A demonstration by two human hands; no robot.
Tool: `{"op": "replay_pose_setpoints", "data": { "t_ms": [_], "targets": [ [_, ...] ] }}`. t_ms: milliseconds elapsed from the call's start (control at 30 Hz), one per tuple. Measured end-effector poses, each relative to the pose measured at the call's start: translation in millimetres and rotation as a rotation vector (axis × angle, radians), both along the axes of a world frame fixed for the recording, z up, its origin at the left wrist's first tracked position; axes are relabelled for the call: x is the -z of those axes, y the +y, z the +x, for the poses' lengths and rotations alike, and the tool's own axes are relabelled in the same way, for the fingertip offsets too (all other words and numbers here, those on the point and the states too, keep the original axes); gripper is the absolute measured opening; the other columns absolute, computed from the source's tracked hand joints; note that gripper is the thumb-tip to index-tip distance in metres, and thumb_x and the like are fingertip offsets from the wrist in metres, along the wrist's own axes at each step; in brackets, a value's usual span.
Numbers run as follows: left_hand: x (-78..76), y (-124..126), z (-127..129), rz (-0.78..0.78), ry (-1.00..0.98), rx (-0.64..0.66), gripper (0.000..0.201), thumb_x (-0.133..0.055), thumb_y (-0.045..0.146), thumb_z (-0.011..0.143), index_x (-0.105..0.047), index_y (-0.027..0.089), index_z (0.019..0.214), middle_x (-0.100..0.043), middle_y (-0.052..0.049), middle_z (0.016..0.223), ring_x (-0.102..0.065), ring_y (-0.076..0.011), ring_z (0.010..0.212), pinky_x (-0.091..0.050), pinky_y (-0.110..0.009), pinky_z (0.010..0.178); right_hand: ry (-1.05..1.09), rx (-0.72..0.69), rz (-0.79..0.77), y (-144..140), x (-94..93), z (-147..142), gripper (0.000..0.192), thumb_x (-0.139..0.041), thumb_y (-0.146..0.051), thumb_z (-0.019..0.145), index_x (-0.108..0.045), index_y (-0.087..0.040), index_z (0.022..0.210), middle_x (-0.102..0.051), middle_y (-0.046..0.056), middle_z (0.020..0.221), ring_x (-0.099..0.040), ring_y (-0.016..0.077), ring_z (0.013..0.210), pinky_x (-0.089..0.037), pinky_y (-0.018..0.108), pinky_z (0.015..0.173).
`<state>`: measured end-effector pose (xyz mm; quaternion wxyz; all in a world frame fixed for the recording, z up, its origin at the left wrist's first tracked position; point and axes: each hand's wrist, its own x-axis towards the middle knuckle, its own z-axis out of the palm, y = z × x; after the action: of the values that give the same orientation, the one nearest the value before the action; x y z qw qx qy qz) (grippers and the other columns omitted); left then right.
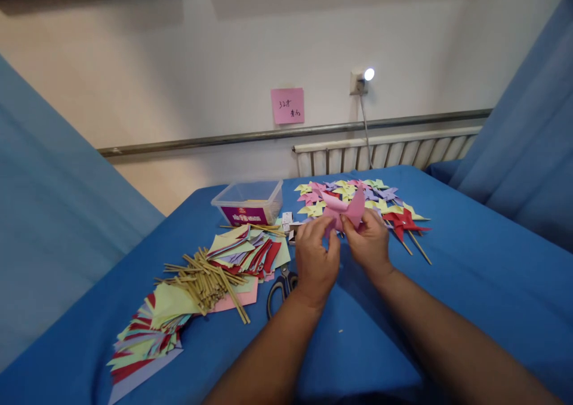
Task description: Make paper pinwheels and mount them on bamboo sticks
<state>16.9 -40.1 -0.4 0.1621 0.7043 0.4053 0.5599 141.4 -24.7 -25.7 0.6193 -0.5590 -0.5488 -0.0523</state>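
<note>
Pink paper piece (347,209), partly folded, held up between both hands above the blue table cover (470,274), just in front of the pile of finished pinwheels (367,199). Its long axis runs roughly left to right, one pointed flap rising up and to the right.

Left hand (316,262): fingers curled in, thumb and fingertips pinching the paper's lower left edge. Right hand (369,241): fingers bent, gripping the paper's right side from below, thumb on the near face.

Writing: pink sticky note (287,105) on the wall bears handwriting, "32" readable, rest unclear. Clear plastic box (248,202) carries a purple label with yellow characters, too small to read.

Left of the hands: scissors (282,286), a heap of wooden sticks (206,277), and stacks of cut coloured paper (147,333).
</note>
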Motion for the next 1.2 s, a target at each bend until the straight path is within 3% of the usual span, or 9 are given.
{"op": "replay_pose_setpoints", "data": {
  "t_ms": [167,333,600,733,900,1067,1200],
  "targets": [
    [6.5,-1,8,-0.097,-0.115,0.077,0.031,-0.058,0.015,0.078,-0.071,0.025,0.105,-0.069,-0.007,0.11,-0.057,-0.0249,0.108,-0.037,-0.041,0.101,-0.287,0.093,0.033,-7,-6.8,-2,0.013,-0.054,-0.027,0.085,-0.055,-0.022,0.073,-0.063,0.004,0.079,-0.054,0.0225,0.083,-0.035,0.038,0.082],
    [9.5,2,11,-0.326,-0.365,0.189,0.032,-0.062,0.019,0.077,-0.07,0.022,0.108,-0.067,-0.007,0.115,-0.058,-0.0237,0.11,-0.038,-0.038,0.101,-0.443,0.084,0.031,-11,-13.1,-1,0.009,-0.052,-0.025,0.086,-0.06,-0.021,0.082,-0.067,0.007,0.089,-0.056,0.0255,0.1,-0.03,0.043,0.091],
    [2.3,10,8,-0.589,-0.822,0.445,0.032,-0.077,0.027,0.064,-0.07,0.013,0.092,-0.072,-0.007,0.091,-0.065,-0.0191,0.087,-0.047,-0.032,0.087,-0.561,-0.008,-0.05,-25,-19.9,-18,0.027,-0.051,-0.025,0.086,-0.061,-0.02,0.111,-0.067,0.009,0.102,-0.051,0.0277,0.111,-0.023,0.047,0.099],
    [4.3,17,5,-0.651,-0.969,0.407,0.036,-0.08,0.029,0.06,-0.069,0.012,0.089,-0.072,-0.006,0.085,-0.067,-0.0175,0.08,-0.048,-0.031,0.083,-0.59,-0.063,-0.119,-31,-20.1,-28,0.035,-0.054,-0.03,0.084,-0.059,-0.017,0.116,-0.064,0.013,0.109,-0.047,0.0305,0.116,-0.023,0.048,0.1],
    [9.0,27,-3,-0.742,-0.985,0.286,0.035,-0.08,0.031,0.059,-0.067,0.011,0.086,-0.071,-0.005,0.079,-0.066,-0.0163,0.071,-0.049,-0.028,0.074,-0.607,-0.159,-0.168,-36,-20.4,-32,0.047,-0.059,-0.034,0.08,-0.056,-0.017,0.124,-0.061,0.014,0.116,-0.044,0.0332,0.12,-0.023,0.051,0.101],
    [9.8,36,-10,-0.786,-1.059,0.258,0.036,-0.079,0.024,0.059,-0.066,0.011,0.089,-0.071,-0.007,0.081,-0.068,-0.0191,0.076,-0.051,-0.03,0.078,-0.465,-0.289,-0.107,-32,-18.5,-20,0.035,-0.058,-0.041,0.083,-0.062,-0.022,0.113,-0.063,0.009,0.111,-0.05,0.0293,0.113,-0.033,0.049,0.099],
    [9.2,36,-9,-0.822,-1.074,0.326,0.041,-0.079,0.019,0.058,-0.066,0.011,0.096,-0.072,-0.011,0.092,-0.069,-0.022,0.084,-0.052,-0.032,0.082,0.032,-0.27,-0.05,-13,-7.2,-8,0.031,-0.057,-0.038,0.085,-0.062,-0.022,0.111,-0.063,0.01,0.113,-0.057,0.0259,0.107,-0.044,0.046,0.093]
  ]
}}
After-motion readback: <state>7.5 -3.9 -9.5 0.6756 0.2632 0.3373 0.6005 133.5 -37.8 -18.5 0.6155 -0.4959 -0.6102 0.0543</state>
